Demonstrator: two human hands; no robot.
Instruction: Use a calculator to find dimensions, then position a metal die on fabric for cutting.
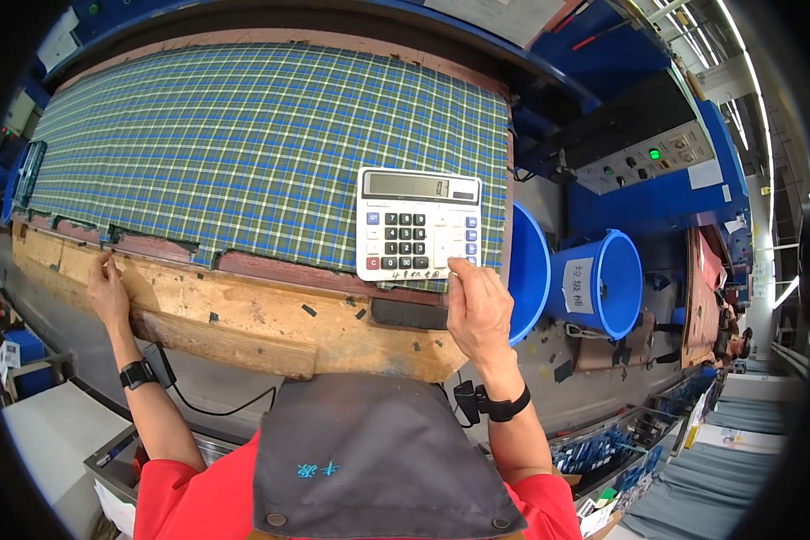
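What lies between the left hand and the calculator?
In the head view, wooden bench edge, reddish board and checked cloth lie between the left hand and calculator.

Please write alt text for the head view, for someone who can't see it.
A person's right hand is at the lower-right corner of a white calculator over green-and-blue plaid fabric. The left hand is by the fabric's near edge, above the worktable's wooden border. Two blue bins stand to the right.
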